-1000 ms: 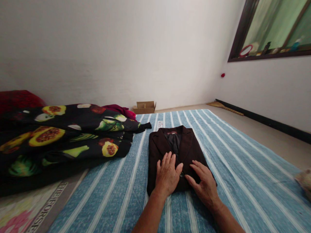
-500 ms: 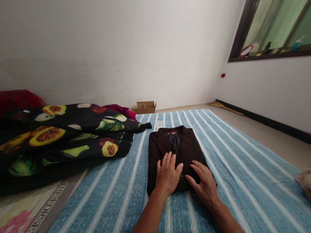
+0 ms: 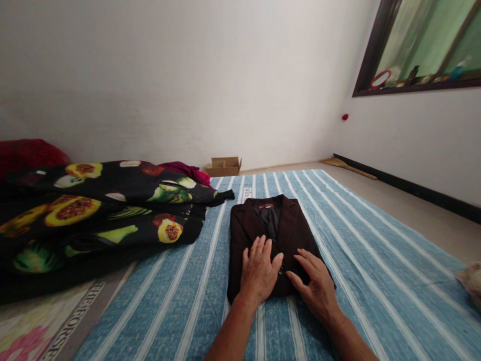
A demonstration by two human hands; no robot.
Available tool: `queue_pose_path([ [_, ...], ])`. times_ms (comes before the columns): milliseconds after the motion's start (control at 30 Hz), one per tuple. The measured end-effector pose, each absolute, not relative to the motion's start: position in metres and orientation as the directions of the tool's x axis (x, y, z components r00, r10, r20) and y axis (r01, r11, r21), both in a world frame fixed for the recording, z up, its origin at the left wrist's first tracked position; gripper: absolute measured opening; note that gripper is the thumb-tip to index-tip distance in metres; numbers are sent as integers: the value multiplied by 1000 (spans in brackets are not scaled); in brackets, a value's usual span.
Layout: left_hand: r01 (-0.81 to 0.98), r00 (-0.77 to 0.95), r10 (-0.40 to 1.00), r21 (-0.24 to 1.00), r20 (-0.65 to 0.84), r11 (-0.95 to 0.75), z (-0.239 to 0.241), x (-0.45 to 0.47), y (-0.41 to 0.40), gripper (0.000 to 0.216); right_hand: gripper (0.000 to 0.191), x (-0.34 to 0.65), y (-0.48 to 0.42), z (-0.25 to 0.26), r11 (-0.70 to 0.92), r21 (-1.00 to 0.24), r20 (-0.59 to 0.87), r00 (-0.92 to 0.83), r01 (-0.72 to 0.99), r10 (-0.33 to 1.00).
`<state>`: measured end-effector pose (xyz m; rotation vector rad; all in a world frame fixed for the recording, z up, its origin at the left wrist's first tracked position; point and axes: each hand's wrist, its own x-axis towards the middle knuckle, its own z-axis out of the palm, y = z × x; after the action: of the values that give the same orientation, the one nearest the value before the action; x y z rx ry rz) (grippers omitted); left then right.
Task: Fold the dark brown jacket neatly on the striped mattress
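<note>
A dark brown suit jacket (image 3: pixel 287 225), folded into a compact rectangle, lies on a blue-and-white striped sheet (image 3: pixel 180 301). Its collar and lapels point away from me, with dark lining and a label showing at the neck. My left hand (image 3: pixel 260 273) rests flat on the lower left front, fingers stretched out. On the lower right front lies my right hand (image 3: pixel 314 286), its fingers apart and thumb turned inward. Between the two thumbs a button (image 3: pixel 281 271) shows. Neither hand grips the cloth.
To the left lies a black garment with a fruit print (image 3: pixel 124 200), a red cloth (image 3: pixel 33 155) behind it. A cardboard box (image 3: pixel 225 165) stands by the wall. A window (image 3: pixel 428 45) is at upper right. Something pale and patterned (image 3: pixel 471 283) sits at the right edge.
</note>
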<state>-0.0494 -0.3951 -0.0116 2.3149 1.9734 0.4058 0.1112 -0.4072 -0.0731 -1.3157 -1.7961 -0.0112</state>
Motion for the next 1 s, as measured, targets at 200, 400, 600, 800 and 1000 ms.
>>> queue_pose_path([
  [200, 958, 140, 978, 228, 156, -173, -14, -50, -394, 53, 39, 112, -407, -75, 437, -450, 648, -53, 779, 760],
  [400, 956, 141, 978, 235, 154, -175, -12, -50, -394, 52, 39, 112, -407, -75, 443, -445, 653, -56, 778, 755],
  [600, 956, 138, 978, 235, 159, -173, -13, -50, -394, 52, 39, 112, -406, -76, 439, -446, 651, -55, 780, 757],
  [800, 957, 139, 978, 234, 157, -173, -12, -50, -394, 52, 39, 112, -406, -76, 442, -442, 655, -56, 781, 754],
  [1000, 956, 139, 978, 236, 154, -173, -12, -50, -394, 52, 38, 112, -407, -75, 441, -434, 654, -61, 786, 754],
])
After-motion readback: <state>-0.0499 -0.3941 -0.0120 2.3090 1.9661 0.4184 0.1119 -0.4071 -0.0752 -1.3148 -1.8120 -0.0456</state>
